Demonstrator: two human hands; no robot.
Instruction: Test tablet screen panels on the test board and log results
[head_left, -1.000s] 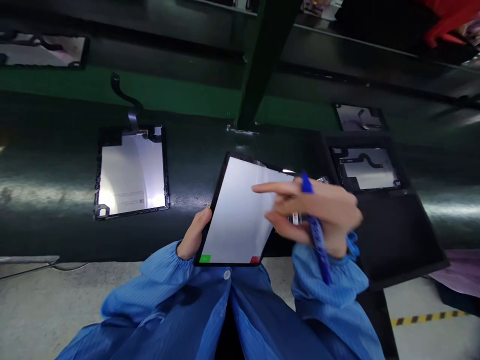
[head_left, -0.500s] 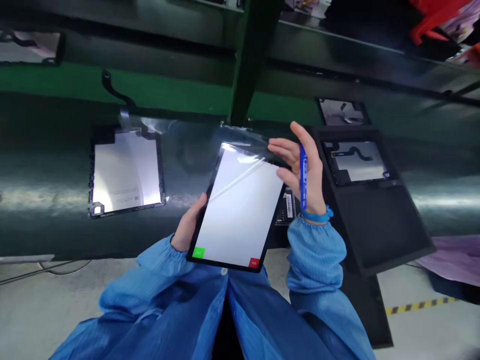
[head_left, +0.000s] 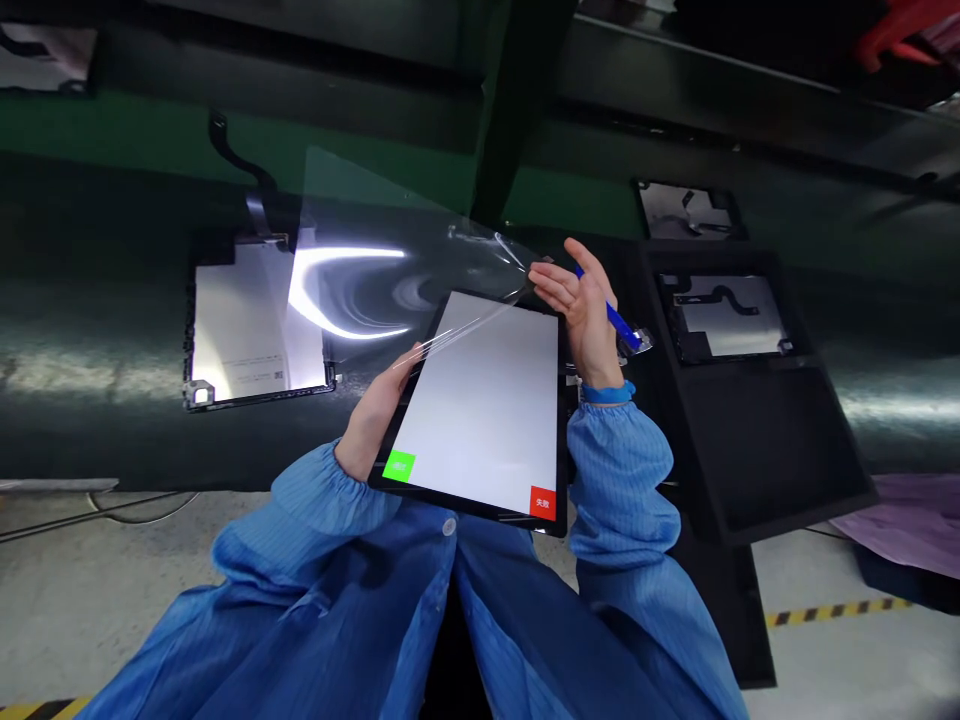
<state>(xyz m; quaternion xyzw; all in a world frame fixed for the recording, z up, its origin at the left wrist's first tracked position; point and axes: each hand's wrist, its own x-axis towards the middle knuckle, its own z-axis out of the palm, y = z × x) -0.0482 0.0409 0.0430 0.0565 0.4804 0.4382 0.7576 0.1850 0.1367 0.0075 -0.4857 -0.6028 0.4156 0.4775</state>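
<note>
A tablet (head_left: 484,415) with a lit white screen is tilted in front of my body, a green box at its lower left corner and a red one at its lower right. My left hand (head_left: 375,415) is closed on its left edge. A large sheet of clear plastic film (head_left: 382,240) arches above the tablet's upper end, its near edge crossing the screen's top left. The fingertips of my right hand (head_left: 592,320) pinch the film's right corner. A blue pen (head_left: 621,326) is tucked in that same hand, pointing out toward the wrist side.
A display panel (head_left: 255,330) with a black ribbon cable lies on the dark bench to the left. At the right, another panel (head_left: 727,315) rests on a black tray (head_left: 765,450), with a further panel (head_left: 686,212) behind. A dark post (head_left: 510,120) rises at the back.
The film has lifted off more of the screen and now spreads up and to the left. My right hand has turned and shifted slightly left, swinging the pen to a slant.
</note>
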